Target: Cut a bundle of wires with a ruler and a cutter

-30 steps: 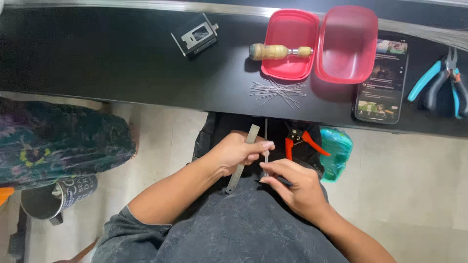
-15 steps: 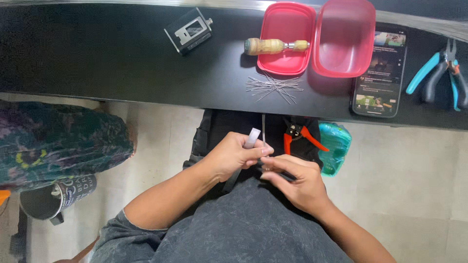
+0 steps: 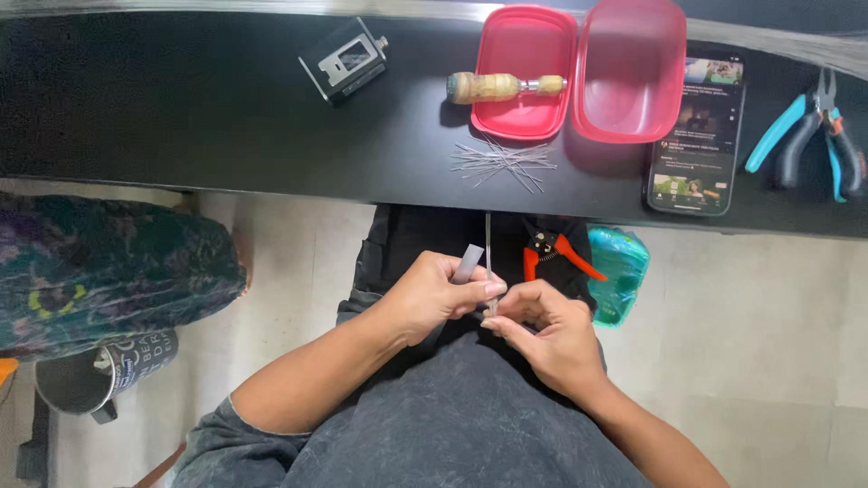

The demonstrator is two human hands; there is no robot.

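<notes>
Your left hand (image 3: 434, 294) grips a grey strip (image 3: 469, 263); right hand (image 3: 551, 339) pinches a thin rod (image 3: 487, 244); black bench (image 3: 181, 108) above, pale tiled floor (image 3: 750, 316) below.

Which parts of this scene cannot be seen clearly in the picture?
- Head view: the lower end of the thin rod is hidden between the fingers of the left hand and right hand.
- The grey flat tool is mostly covered by the left hand.
- The pliers near the right edge overlap; their jaws are too small to judge.
</notes>
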